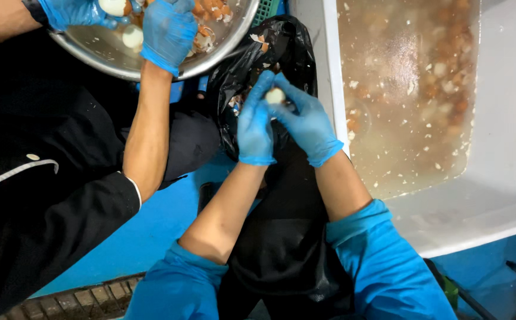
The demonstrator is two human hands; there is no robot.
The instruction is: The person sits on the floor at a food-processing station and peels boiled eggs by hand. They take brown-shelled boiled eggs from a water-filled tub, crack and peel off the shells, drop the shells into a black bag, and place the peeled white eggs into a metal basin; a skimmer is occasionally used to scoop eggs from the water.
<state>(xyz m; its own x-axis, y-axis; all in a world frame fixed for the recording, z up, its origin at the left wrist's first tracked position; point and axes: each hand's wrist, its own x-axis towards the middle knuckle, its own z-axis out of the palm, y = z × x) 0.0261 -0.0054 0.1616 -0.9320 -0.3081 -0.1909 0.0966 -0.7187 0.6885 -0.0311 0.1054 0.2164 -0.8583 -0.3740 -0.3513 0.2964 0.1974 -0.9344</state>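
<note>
My left hand [254, 125] and my right hand [306, 121], both in blue gloves, meet over a black plastic bag [296, 44]. Between their fingertips they hold a small pale egg [275, 95]. Bits of shell lie in the bag's opening just beneath. My forearms are bare, with blue sleeves pushed up to the elbows.
A white tub [489, 195] of murky water with many floating eggs and shell bits stands at the right. At top left a co-worker in black, wearing blue gloves [168, 32], handles eggs in a metal bowl [121, 62]. Blue floor and a drain grate [80, 299] lie below.
</note>
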